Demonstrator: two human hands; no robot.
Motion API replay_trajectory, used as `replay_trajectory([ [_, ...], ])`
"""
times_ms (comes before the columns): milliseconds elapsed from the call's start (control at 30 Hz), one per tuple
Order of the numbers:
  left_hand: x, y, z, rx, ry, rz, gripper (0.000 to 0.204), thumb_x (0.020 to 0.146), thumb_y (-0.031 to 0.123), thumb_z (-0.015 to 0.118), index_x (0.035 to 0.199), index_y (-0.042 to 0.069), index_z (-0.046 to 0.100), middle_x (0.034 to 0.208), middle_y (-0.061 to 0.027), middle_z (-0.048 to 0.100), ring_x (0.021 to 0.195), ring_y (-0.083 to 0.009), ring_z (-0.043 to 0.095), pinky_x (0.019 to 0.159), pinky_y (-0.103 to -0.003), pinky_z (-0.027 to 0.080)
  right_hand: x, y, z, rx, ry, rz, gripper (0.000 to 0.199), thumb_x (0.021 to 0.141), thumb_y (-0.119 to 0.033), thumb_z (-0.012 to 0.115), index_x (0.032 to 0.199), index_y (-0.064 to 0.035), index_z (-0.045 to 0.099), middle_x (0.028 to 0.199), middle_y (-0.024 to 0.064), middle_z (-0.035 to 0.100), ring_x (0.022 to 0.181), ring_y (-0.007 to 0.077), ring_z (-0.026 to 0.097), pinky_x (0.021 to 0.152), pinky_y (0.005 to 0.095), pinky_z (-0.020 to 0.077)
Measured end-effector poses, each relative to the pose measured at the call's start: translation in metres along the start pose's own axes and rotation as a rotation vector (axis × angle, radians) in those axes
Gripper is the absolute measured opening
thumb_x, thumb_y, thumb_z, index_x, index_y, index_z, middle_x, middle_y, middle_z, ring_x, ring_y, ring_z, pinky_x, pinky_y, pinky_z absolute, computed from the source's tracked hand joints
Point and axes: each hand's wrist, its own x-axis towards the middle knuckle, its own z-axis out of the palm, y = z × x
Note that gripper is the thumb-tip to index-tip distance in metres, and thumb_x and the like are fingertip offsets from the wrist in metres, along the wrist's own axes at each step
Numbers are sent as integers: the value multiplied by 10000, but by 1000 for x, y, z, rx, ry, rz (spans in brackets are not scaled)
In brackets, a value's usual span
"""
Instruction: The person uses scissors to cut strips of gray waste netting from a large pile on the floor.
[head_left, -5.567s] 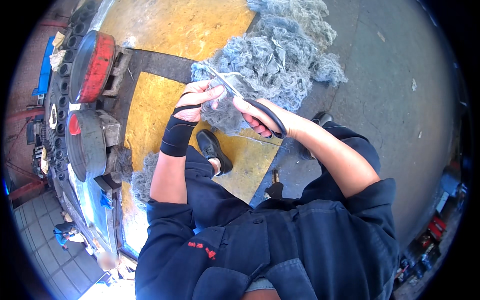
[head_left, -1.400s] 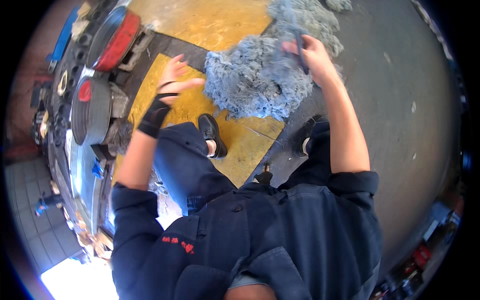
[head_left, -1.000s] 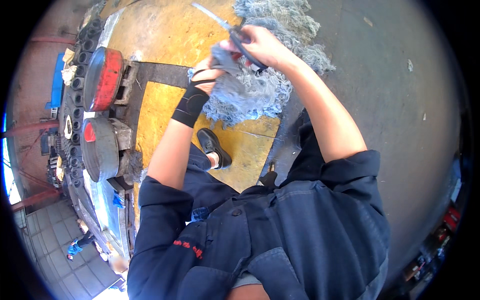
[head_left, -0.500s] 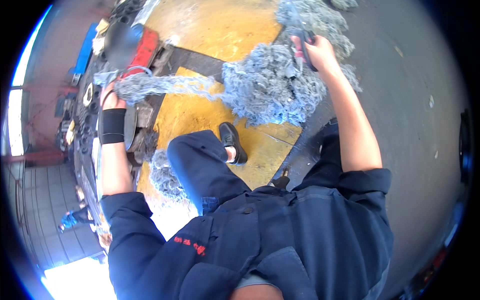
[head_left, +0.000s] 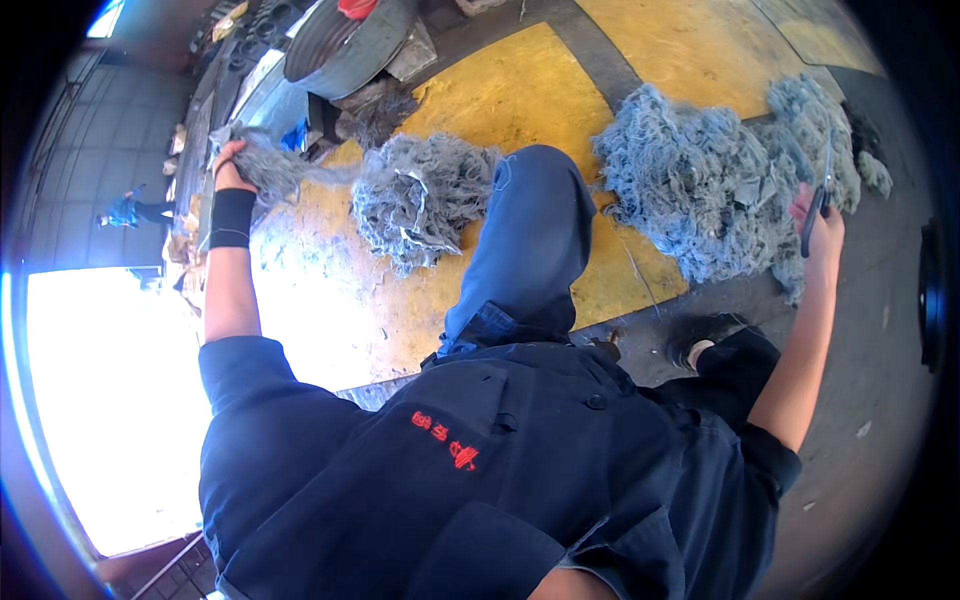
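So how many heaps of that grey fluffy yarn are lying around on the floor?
2. A smaller heap lies on the yellow floor left of the raised knee, a strand running to the left hand. A bigger heap lies by the right hand. The leg may hide more.

This is an industrial workshop or yard rather than a home: the bare concrete floor [head_left: 880,420] carries large painted yellow floor panels [head_left: 500,90] with dark gaps between them, worn and dusty. 2 heaps of grey-blue waste thread [head_left: 700,190] lie straight on that floor, and heavy grey metal machine parts [head_left: 340,40] with scrap pieces crowd the upper edge. The person wears dark blue work overalls [head_left: 480,480], and a tiled wall [head_left: 110,120] stands beside a wide bright doorway [head_left: 110,400].
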Motion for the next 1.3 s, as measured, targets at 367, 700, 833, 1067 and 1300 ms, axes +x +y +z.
replay_trajectory([
  [367, 66, -168, -77, 586, 68, 443, 413, 666, 7, 630, 1071, 4, 550, 948, -116, 631, 858, -230, 599, 794, -349, 479, -26, 22, 5, -230, 21, 49, 341, 791, -310, 726, 882, -11, 590, 810, 56, 646, 643, 85, 606, 528, 188, 424],
  [700, 107, -463, -21, 1460, -458, -439, 914, 728, 641, 582, 1409, 92, 316, 1474, -221, 209, 1355, -374, 223, 1079, -476, 243, -36, 12, 7, -322, -6, 131, 286, 837, -280, 680, 934, -36, 566, 901, 61, 658, 733, 106, 633, 558, 192, 439],
  [833, 69, -503, -1, 1304, -729, -571, 840, 770, 599, 552, 1389, 69, 350, 1465, -167, 274, 1342, -330, 274, 1066, -409, 290, -37, 18, 16, -258, 67, 135, 272, 863, -312, 646, 938, -59, 582, 912, 64, 659, 730, 89, 621, 561, 178, 436],
  [1067, 99, -455, -89, 1554, -793, -138, 556, 781, 460, 604, 1122, 22, 588, 1097, -200, 618, 1039, -325, 576, 880, -400, 444, -12, -1, 18, 138, 175, 188, 268, 878, -299, 628, 943, -44, 576, 879, 47, 626, 724, 77, 586, 551, 174, 420],
  [1300, 132, -356, 20, 1233, -383, -949, 275, 879, 281, 478, 1051, 120, 619, 1066, -112, 630, 745, -359, 658, 563, -467, 570, -47, -24, -5, 503, 217, 120, 341, 887, -358, 604, 796, -37, 535, 762, 64, 563, 649, 134, 570, 522, 246, 448],
])
